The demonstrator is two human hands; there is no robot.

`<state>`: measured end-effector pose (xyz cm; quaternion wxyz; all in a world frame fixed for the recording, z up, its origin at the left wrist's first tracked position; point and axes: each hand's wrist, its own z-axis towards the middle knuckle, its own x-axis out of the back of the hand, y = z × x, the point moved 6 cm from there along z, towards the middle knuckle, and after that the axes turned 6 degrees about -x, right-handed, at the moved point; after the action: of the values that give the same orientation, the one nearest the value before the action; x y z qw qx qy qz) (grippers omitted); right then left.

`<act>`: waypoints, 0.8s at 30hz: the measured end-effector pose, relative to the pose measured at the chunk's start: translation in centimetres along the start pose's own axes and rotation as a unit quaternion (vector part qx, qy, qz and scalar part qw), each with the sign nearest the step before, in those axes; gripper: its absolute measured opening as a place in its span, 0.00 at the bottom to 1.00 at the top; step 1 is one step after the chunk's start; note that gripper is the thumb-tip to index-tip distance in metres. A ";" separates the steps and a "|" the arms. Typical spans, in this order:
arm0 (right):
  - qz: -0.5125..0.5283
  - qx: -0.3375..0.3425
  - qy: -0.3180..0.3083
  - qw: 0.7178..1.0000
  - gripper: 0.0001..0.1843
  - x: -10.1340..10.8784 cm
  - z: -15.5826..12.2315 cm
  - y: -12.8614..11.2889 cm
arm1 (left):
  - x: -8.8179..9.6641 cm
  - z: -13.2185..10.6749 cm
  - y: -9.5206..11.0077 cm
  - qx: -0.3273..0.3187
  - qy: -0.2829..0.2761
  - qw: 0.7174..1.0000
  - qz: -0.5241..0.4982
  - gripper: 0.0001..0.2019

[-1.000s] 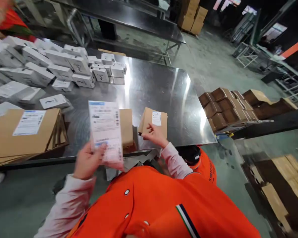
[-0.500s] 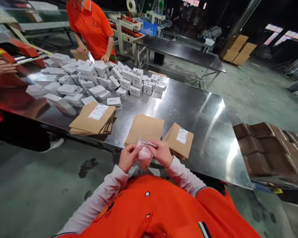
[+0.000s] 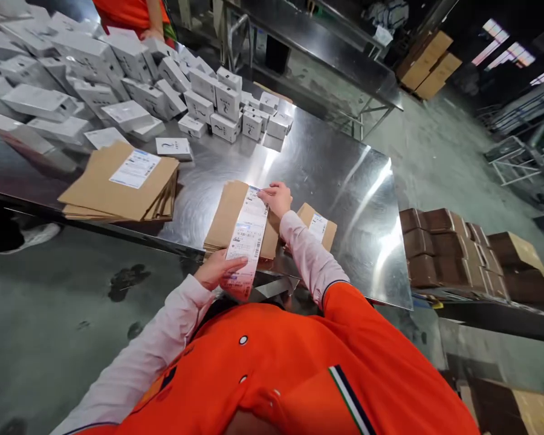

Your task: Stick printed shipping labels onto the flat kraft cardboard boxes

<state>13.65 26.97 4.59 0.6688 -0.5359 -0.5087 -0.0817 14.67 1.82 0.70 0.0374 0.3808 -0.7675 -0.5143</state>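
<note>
A long strip of printed shipping labels (image 3: 250, 232) stretches between my hands, slanting over the middle stack of flat brown cardboard mailers (image 3: 223, 219). My left hand (image 3: 218, 269) grips the lower part of the strip, thumb on top, near the table's front edge. At the far end, my right hand (image 3: 277, 198) pinches the strip's upper corner above the stack. To the left lies a taller pile of brown mailers (image 3: 104, 190), its top one bearing a white label. Another labelled mailer stack (image 3: 329, 232) sits to the right, partly covered by my right forearm.
Many small white boxes (image 3: 90, 57) are heaped on the steel table (image 3: 340, 157) at the left and back. A co-worker in an orange shirt (image 3: 129, 15) stands beyond them. Brown cartons (image 3: 448, 254) are stacked on the right.
The label strip, bunched between my hands before, is now drawn out lengthwise. My right hand has moved forward over the middle stack. The view has shifted closer to the table.
</note>
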 end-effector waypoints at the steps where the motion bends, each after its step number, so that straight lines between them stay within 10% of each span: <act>1: -0.026 -0.011 -0.005 1.000 0.14 -0.4 0.6 0.4 | 0.2 0.0 -0.3 0.008 -0.001 1.000 -0.001 0.31; 7: -0.161 0.038 0.011 0.986 0.40 -1.7 1.1 0.4 | 2.0 -3.2 -3.6 0.088 -0.042 0.995 0.031 0.34; 10: -0.234 0.170 -0.110 0.951 0.35 -4.3 1.0 -1.0 | 4.0 -5.8 -4.2 0.101 -0.041 0.992 0.066 0.31; 15: -0.274 0.249 -0.180 0.911 0.34 -6.6 -2.1 -1.7 | 6.9 -6.8 1.0 0.042 0.045 0.997 0.056 0.31; 20: -0.230 0.403 -0.256 0.848 0.31 -6.2 -12.4 -1.1 | 8.2 -2.6 6.4 -0.128 0.231 0.963 0.058 0.31; 24: -0.124 0.259 -0.153 0.946 0.31 -3.4 -15.1 2.9 | 7.0 2.7 6.9 -0.203 0.221 0.908 0.292 0.20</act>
<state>22.93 14.63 1.55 0.6832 -0.2830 -0.6710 0.0539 4.76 0.75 2.80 0.4310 0.2274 -0.6956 -0.5279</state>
